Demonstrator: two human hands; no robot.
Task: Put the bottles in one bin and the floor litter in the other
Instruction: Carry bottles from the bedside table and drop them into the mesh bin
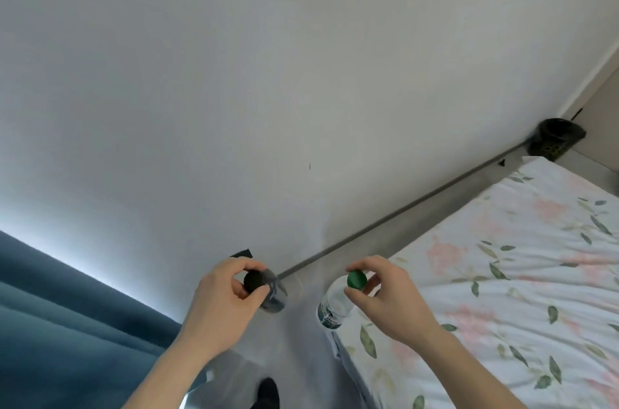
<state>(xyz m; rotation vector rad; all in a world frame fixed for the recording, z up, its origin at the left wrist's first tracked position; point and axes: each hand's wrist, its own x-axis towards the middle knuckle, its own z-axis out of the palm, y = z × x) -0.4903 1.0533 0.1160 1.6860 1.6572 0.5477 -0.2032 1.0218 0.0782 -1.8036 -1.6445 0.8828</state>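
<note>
Carrying two at once, looks like: dark-capped bottle (268, 291) pinched at cap by left hand (224, 304), green-capped bottle (335, 301) pinched by right hand (385, 298), both hung above floor; bin (556, 139) well apart in corner.

Bed (502, 274) at right, curtain (50, 325) at left, floor strip (301, 341) between; bin (554, 139) in far wall corner beyond bed.
</note>
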